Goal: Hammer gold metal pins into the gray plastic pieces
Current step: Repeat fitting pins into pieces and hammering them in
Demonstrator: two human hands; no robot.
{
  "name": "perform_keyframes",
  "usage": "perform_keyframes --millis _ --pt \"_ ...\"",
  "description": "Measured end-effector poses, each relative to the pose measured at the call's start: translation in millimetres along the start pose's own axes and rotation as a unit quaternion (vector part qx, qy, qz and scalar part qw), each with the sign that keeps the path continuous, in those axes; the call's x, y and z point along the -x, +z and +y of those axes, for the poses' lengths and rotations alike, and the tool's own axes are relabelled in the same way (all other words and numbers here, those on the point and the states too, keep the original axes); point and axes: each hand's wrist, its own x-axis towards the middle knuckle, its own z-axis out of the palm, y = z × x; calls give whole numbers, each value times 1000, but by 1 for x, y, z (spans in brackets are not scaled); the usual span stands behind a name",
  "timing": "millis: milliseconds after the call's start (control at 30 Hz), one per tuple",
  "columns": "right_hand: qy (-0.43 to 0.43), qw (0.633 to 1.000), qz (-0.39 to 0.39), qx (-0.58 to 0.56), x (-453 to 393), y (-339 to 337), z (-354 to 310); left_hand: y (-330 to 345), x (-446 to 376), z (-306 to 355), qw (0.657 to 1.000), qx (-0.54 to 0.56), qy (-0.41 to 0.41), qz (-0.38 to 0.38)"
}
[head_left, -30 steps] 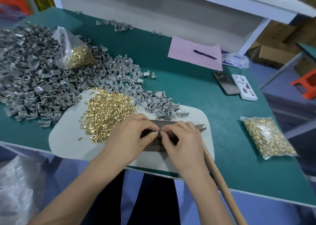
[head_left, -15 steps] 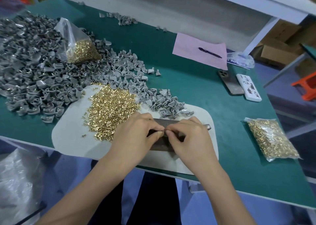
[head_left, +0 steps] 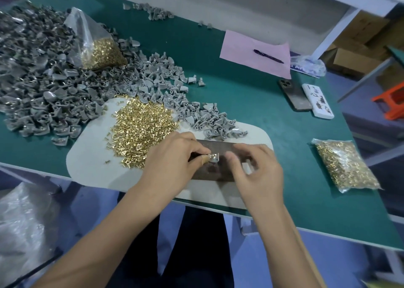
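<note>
Holding one gray piece on the metal plate at the front of my green surface [head_left: 251, 104].

The big gray heap [head_left: 43, 86] fills the left of the surface and trails onto the white mat [head_left: 91, 163], touching the loose pile of gold pins [head_left: 140, 130]. A dark metal plate [head_left: 220, 147] lies on the mat under my hands. My left hand [head_left: 172, 167] has its fingers [head_left: 202, 154] curled, pinching a small gray piece [head_left: 213, 158] with a gold pin in it against the plate. My right hand [head_left: 255, 176] hovers just beside it, fingers loosely curled, gripping nothing.
</note>
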Motion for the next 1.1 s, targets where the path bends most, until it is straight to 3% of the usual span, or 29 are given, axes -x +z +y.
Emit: perform_keyframes --millis 100,200,267,400,533,667,900,1100 --pt "124 987 28 93 10 -20 25 -1 -1 0 1000 0 -3 -7" --pt "218 952 -86 195 18 -30 40 -2 -3 1 1000 -4 -4 -15" --pt "207 951 -114 199 19 -33 41 -3 -4 1 1000 -7 -5 -20" --pt "200 942 -81 258 11 -40 35 -6 -5 2 1000 -9 -9 -29" --pt "177 978 -74 83 7 -54 15 -8 -6 4 998 -44 22 -36" --pt "59 987 -107 106 14 -52 -9 -9 -11 5 997 -56 31 -39" --pt "41 974 -157 159 12 -43 -21 -8 -14 3 998 -39 35 -41" --pt "38 988 -93 120 8 -45 -24 -9 -14 4 997 -58 33 -42"
